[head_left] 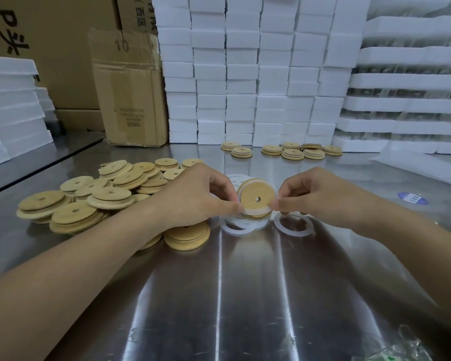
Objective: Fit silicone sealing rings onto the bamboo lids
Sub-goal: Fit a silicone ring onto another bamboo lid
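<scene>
From the head camera, both hands meet above a shiny metal table (245, 295), working on one bamboo lid (257, 197) held tilted toward the camera, its small centre hole visible. The left hand (193, 196) pinches the lid's left edge between thumb and fingertips, and the right hand (313, 199) pinches the right edge, both sets of fingers narrow and closed on the lid and on the white silicone ring (255, 211) that shows around its lower rim. The ring looks partly seated, though how far round it sits is hidden by the fingers. Under the hands lie loose rings (293, 225), one apart to the right and several overlapping just below the lid. A heap of unfitted lids (89, 201) lies to the left, and a row of small lid stacks (292, 151) stands at the far edge against white foam blocks (245, 74); a cardboard box (130, 95) stands left of those. The likely trouble is the stretchy ring springing off one side as the other is pressed down, or twisting so it sits unevenly. A loosened pinch could also drop the lid onto the rings below and scatter them.
</scene>
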The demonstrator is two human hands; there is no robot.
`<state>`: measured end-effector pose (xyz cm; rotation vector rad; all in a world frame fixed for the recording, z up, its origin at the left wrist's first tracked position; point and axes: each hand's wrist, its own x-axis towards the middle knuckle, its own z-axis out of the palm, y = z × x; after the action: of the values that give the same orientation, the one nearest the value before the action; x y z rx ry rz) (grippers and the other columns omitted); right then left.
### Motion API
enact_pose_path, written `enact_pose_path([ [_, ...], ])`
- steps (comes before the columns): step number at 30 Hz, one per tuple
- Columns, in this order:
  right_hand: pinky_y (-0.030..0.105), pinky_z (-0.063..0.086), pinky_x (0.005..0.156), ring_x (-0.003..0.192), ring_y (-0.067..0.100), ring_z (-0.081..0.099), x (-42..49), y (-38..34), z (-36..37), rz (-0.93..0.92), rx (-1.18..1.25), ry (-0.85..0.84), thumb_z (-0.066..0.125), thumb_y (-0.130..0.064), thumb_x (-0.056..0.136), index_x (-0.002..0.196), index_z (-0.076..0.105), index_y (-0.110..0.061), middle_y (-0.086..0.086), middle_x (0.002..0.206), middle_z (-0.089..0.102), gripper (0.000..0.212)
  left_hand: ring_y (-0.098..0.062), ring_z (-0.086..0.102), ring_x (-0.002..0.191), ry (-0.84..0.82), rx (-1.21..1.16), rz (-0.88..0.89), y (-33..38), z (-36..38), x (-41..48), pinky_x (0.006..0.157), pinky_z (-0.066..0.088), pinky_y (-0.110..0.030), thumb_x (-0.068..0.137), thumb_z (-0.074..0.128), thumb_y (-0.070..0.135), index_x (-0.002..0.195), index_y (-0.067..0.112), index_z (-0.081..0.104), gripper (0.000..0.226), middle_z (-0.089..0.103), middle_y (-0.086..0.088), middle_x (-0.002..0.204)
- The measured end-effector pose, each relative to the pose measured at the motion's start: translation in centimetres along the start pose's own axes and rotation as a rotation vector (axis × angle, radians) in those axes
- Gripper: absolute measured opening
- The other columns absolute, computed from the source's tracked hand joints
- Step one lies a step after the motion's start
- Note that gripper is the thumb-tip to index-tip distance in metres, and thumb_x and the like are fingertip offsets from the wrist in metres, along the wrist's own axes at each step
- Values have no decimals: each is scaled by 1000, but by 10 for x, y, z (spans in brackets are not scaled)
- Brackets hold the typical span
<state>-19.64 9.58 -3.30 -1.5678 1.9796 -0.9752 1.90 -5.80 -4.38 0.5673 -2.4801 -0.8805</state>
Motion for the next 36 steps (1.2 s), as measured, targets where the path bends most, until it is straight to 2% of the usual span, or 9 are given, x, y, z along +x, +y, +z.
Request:
enact_pose_path([
  [5, 10, 41, 59, 63, 6, 55, 1, 3, -2, -34, 36, -31, 85, -31, 87, 77, 78, -13, -2, 69, 69, 21, -4, 77, 84, 26, 31, -13, -1, 2, 0, 75, 56, -16, 83, 91, 37, 73, 27, 82, 16, 81, 12, 82],
  [9, 16, 44, 68, 67, 4, 58, 1, 5, -5, -49, 28, -58, 85, -34, 86, 78, 79, -15, -2, 72, 71, 21, 8, 66, 64, 44, 47, -18, -1, 2, 0, 57, 43, -7, 81, 93, 40, 71, 32, 84, 15, 78, 17, 72],
  [18, 17, 43, 67, 66, 7, 58, 0, 6, -8, -52, 3, -99, 83, -30, 88, 76, 79, -17, -3, 70, 71, 19, 2, 55, 59, -1, 49, -22, 0, 1, -1, 57, 39, -10, 83, 90, 46, 73, 36, 83, 15, 78, 10, 77],
  [21, 16, 44, 68, 69, 9, 59, -1, 3, -9, -64, -29, -111, 83, -31, 88, 79, 79, -15, 1, 74, 74, 19, -31, 60, 69, -17, 58, -31, 1, 1, 0, 64, 52, -38, 84, 89, 46, 78, 33, 84, 15, 79, -8, 89],
  [23, 25, 50, 78, 75, 15, 65, 0, 2, -9, -89, -67, -104, 82, -30, 89, 79, 79, -16, 3, 81, 77, 18, -36, 65, 75, -17, 73, -33, 2, 1, 0, 73, 58, -52, 85, 88, 44, 80, 30, 84, 15, 79, -14, 93],
  [25, 32, 52, 86, 82, 24, 70, 0, 1, -10, -115, -112, -97, 82, -29, 90, 78, 79, -18, 2, 82, 77, 17, -26, 68, 76, -14, 88, -32, 2, 1, 0, 70, 56, -48, 86, 88, 42, 79, 29, 83, 15, 80, -9, 93],
  [28, 29, 52, 85, 82, 18, 70, 0, 2, -9, -128, -166, -92, 81, -29, 90, 78, 78, -18, -1, 82, 77, 17, 3, 61, 67, -14, 128, -21, 2, 1, -1, 68, 45, -24, 86, 88, 39, 76, 28, 82, 16, 79, 5, 91],
  [32, 12, 47, 70, 69, -1, 64, 0, 2, -6, -129, -226, -79, 84, -28, 88, 76, 78, -20, -5, 83, 78, 16, 2, 66, 93, -37, 177, -34, 4, 2, -1, 75, 45, -21, 87, 88, 38, 76, 28, 81, 16, 78, 12, 93],
  [36, 10, 46, 65, 64, -2, 63, 2, 3, -5, -146, -244, -63, 85, -28, 87, 75, 78, -18, -3, 84, 78, 17, -2, 65, 96, -55, 198, -24, 5, 3, -1, 77, 44, -22, 88, 86, 35, 75, 27, 80, 17, 78, 14, 93],
])
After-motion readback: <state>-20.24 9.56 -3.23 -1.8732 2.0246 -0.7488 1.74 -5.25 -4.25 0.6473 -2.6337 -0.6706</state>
